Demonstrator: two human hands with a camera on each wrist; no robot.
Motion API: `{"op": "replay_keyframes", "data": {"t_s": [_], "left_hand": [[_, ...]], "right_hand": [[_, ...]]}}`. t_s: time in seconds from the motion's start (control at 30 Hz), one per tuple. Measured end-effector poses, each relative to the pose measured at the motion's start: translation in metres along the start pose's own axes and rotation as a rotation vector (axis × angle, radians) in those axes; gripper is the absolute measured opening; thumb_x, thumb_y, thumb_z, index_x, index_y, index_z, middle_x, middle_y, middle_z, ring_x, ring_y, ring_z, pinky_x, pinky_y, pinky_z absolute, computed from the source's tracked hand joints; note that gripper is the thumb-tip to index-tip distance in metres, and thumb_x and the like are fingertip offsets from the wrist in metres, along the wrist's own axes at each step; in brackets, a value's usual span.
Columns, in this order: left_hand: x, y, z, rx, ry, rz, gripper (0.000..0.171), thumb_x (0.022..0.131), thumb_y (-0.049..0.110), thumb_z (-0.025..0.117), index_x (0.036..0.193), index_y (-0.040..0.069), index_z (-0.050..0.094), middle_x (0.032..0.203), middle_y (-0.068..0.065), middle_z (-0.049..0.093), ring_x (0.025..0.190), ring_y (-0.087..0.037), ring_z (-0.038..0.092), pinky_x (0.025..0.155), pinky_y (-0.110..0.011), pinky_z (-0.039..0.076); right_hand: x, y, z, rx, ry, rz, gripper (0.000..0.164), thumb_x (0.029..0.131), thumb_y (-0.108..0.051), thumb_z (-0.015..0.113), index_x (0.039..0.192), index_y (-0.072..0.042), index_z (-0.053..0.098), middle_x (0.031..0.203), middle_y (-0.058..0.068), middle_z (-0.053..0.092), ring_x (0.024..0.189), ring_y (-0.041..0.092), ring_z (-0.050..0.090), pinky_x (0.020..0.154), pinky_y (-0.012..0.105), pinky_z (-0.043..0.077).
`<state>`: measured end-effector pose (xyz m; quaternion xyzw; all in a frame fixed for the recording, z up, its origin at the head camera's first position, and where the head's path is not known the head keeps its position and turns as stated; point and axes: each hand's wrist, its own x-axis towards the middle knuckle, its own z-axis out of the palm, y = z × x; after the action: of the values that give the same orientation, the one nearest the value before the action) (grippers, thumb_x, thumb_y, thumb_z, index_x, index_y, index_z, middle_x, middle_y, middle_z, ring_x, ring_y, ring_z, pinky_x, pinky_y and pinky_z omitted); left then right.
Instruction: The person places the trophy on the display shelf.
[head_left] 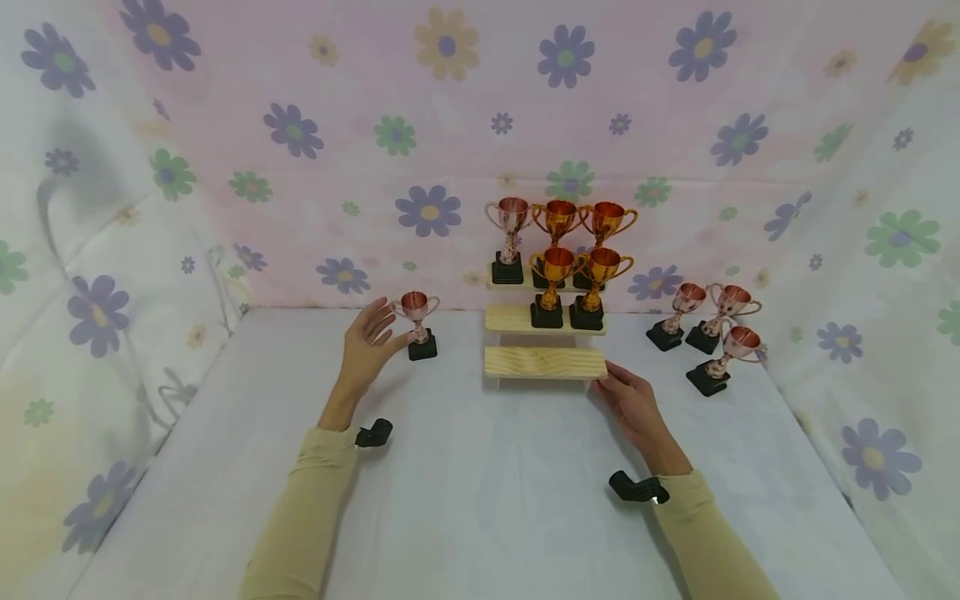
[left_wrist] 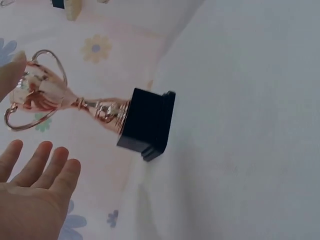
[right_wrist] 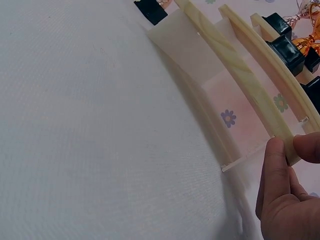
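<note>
A rose-gold trophy cup (head_left: 416,307) on a black base stands upright on the table, left of the display stand. My left hand (head_left: 366,346) is beside it with fingers spread and relaxed; in the left wrist view the thumb overlaps the cup (left_wrist: 42,90), and whether it touches cannot be told. My right hand (head_left: 632,405) pinches the right end of the lowest wooden step (head_left: 544,362) of the tiered stand, thumb above and fingers below. On the middle step are two gold trophies (head_left: 557,268). The top step bears a rose-gold trophy (head_left: 511,218) and two gold ones, partly hidden.
Three rose-gold trophies (head_left: 726,340) stand in a group on the table right of the stand. White cloth (head_left: 480,500) covers the table. Flower-patterned fabric (head_left: 337,150) encloses the back and both sides, close behind the stand.
</note>
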<state>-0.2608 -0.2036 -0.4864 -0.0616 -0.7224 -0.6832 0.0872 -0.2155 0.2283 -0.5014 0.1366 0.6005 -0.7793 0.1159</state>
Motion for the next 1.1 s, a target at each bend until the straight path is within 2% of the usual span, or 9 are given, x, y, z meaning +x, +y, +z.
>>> {"op": "replay_keyframes", "data": {"t_s": [0.1,0.23,0.37,0.5,0.67,0.77,0.87,1.0,1.1], "left_hand": [[0.003,-0.001,0.01,-0.038,0.048,0.015,0.072,0.088,-0.002,0.077,0.15,-0.002,0.041,0.147,-0.023,0.052,0.137,-0.038,0.05,0.117,-0.051,0.039],[0.006,-0.005,0.021,-0.13,0.084,0.028,0.062,0.088,-0.007,0.074,0.144,-0.004,0.048,0.136,-0.024,0.058,0.126,-0.032,0.06,0.106,-0.035,0.052],[0.008,-0.012,0.028,-0.187,0.124,0.058,0.055,0.087,-0.01,0.074,0.138,-0.006,0.054,0.126,-0.021,0.062,0.114,-0.021,0.065,0.094,-0.022,0.057],[0.012,-0.015,0.031,-0.188,0.153,0.07,0.054,0.086,-0.007,0.076,0.136,-0.004,0.056,0.121,-0.015,0.064,0.108,-0.015,0.066,0.095,-0.022,0.057],[0.015,-0.015,0.036,-0.15,0.177,0.07,0.044,0.086,-0.003,0.078,0.125,-0.007,0.06,0.106,-0.003,0.064,0.103,-0.015,0.067,0.092,-0.02,0.057],[0.014,-0.013,0.039,-0.148,0.198,0.065,0.039,0.086,-0.004,0.078,0.12,-0.01,0.06,0.104,-0.002,0.061,0.103,-0.018,0.066,0.088,-0.018,0.058],[0.011,-0.011,0.042,-0.153,0.211,0.056,0.04,0.086,-0.007,0.076,0.122,-0.012,0.059,0.106,-0.002,0.059,0.105,-0.021,0.063,0.085,-0.017,0.058],[0.007,-0.004,0.045,-0.166,0.207,0.071,0.04,0.085,-0.012,0.075,0.121,-0.015,0.059,0.106,-0.003,0.058,0.104,-0.024,0.063,0.088,-0.019,0.059],[0.006,0.001,0.048,-0.162,0.205,0.087,0.037,0.084,-0.011,0.076,0.117,-0.013,0.06,0.104,-0.002,0.062,0.102,-0.021,0.065,0.089,-0.022,0.059]], "right_hand": [[0.001,0.0,0.0,0.001,-0.005,-0.005,0.056,0.108,-0.006,0.044,0.16,0.0,0.023,0.16,0.016,0.031,0.113,0.002,0.058,0.107,0.019,0.047],[0.001,0.001,0.0,-0.006,-0.003,-0.009,0.055,0.108,-0.006,0.043,0.159,0.001,0.023,0.16,0.017,0.031,0.113,0.001,0.058,0.106,0.019,0.048],[0.001,0.0,0.0,-0.022,-0.002,-0.005,0.056,0.109,-0.007,0.043,0.16,0.0,0.023,0.161,0.017,0.031,0.116,0.003,0.056,0.107,0.018,0.048],[0.001,0.0,0.0,-0.022,0.005,0.001,0.056,0.109,-0.007,0.044,0.16,0.0,0.023,0.161,0.016,0.032,0.118,0.004,0.055,0.108,0.019,0.047],[0.0,0.0,0.0,-0.011,0.0,0.004,0.056,0.109,-0.007,0.044,0.16,0.0,0.023,0.162,0.017,0.031,0.117,0.003,0.056,0.107,0.019,0.047],[0.0,0.0,0.0,-0.008,-0.004,0.004,0.056,0.108,-0.007,0.044,0.16,0.0,0.023,0.162,0.017,0.03,0.115,0.002,0.057,0.106,0.018,0.048],[-0.001,0.0,0.001,-0.014,-0.001,0.008,0.056,0.108,-0.007,0.044,0.16,0.0,0.023,0.162,0.017,0.031,0.116,0.003,0.056,0.106,0.019,0.048],[-0.001,0.0,0.001,-0.017,-0.002,0.007,0.055,0.109,-0.006,0.043,0.16,0.0,0.023,0.162,0.017,0.031,0.119,0.005,0.055,0.108,0.02,0.047],[-0.001,0.0,0.0,-0.013,-0.005,0.001,0.055,0.108,-0.005,0.042,0.16,0.0,0.023,0.162,0.017,0.031,0.12,0.005,0.055,0.109,0.021,0.047]]}}
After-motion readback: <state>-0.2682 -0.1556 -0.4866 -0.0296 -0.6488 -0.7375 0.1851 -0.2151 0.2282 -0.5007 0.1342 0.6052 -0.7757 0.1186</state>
